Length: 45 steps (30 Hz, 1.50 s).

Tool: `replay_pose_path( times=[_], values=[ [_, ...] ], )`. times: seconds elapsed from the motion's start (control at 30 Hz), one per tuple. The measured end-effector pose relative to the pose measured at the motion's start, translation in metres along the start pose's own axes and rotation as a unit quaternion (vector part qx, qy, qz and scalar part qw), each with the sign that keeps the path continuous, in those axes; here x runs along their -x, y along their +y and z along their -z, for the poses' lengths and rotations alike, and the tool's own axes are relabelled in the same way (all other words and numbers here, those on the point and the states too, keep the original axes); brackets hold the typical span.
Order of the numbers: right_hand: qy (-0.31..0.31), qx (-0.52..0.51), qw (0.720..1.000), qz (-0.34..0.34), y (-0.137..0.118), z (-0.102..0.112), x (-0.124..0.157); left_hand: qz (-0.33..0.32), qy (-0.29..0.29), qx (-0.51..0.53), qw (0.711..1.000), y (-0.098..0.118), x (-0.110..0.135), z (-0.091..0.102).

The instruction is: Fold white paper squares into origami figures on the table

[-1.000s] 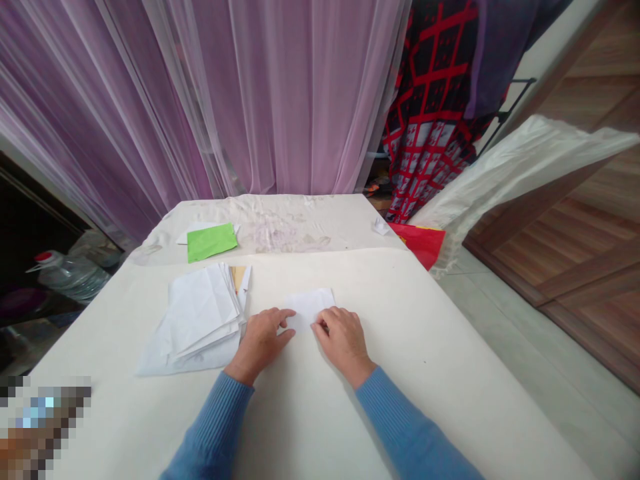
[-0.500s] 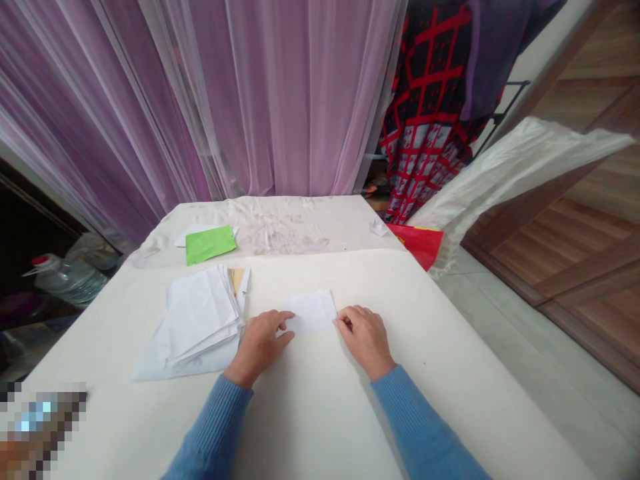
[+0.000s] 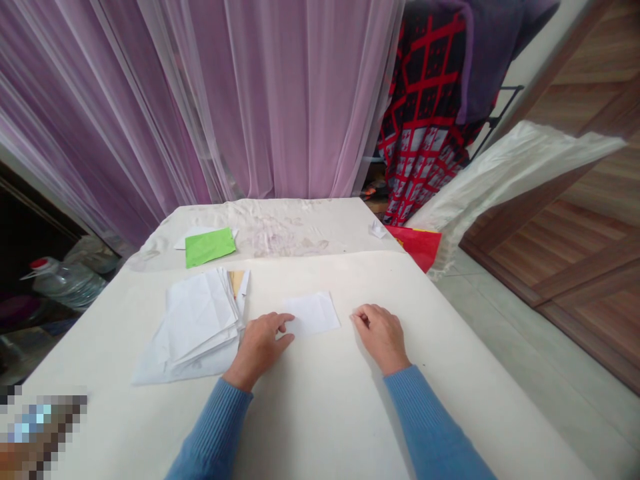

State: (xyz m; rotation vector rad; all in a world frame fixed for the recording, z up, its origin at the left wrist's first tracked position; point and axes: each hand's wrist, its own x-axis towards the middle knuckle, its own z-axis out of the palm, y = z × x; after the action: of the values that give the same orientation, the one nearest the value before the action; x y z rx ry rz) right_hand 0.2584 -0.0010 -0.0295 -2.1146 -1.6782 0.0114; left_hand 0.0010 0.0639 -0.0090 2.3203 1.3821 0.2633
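Observation:
A small white paper sheet [image 3: 313, 313] lies flat on the cream table covering [image 3: 320, 413], just beyond my hands. My left hand [image 3: 260, 350] rests on the covering, its fingertips at or just over the sheet's left edge, holding nothing. My right hand [image 3: 380, 337] lies a little to the right of the sheet, fingers loosely curled, not touching it. Left of my left hand sits a loose stack of white paper sheets [image 3: 197, 313], with a tan sheet edge [image 3: 236, 280] showing behind it.
A green paper sheet [image 3: 210, 247] lies on white paper at the table's far part. A small crumpled paper [image 3: 379, 230] sits near the far right corner, above a red bag [image 3: 417, 248]. Curtains stand behind the table; a plastic jug [image 3: 63, 283] stands left.
My right hand has let go of the white sheet and moved right, away from it. The sheet stays in about the same place, and my left hand has barely moved.

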Motion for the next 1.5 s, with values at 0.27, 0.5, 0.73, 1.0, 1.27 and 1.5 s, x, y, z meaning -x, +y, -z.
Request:
replay_pose_path(
  times=[0.27, 0.5, 0.73, 1.0, 1.27, 1.5],
  values=[
    [0.021, 0.006, 1.0, -0.02, 0.01, 0.003, -0.001, -0.004, 0.0, -0.003, 1.0, -0.001, 0.0, -0.001],
    [0.004, -0.072, 0.992, 0.104, -0.031, -0.006, 0.005, 0.002, 0.004, -0.015, 1.0, -0.001, -0.001, -0.001],
    [-0.043, -0.067, 0.992, 0.099, -0.044, -0.008, 0.007, 0.058, 0.095, -0.103, 0.988, 0.028, 0.006, -0.01],
    [-0.051, -0.057, 0.992, 0.102, -0.046, -0.006, 0.006, 0.083, 0.136, -0.173, 0.972, 0.048, 0.005, -0.027],
    [-0.05, -0.056, 0.992, 0.105, -0.045, -0.005, 0.006, 0.074, 0.137, -0.169, 0.973, 0.044, 0.006, -0.025],
    [-0.052, -0.066, 0.991, 0.108, -0.042, -0.008, 0.006, 0.068, 0.111, -0.144, 0.981, 0.038, 0.007, -0.017]
  ],
)
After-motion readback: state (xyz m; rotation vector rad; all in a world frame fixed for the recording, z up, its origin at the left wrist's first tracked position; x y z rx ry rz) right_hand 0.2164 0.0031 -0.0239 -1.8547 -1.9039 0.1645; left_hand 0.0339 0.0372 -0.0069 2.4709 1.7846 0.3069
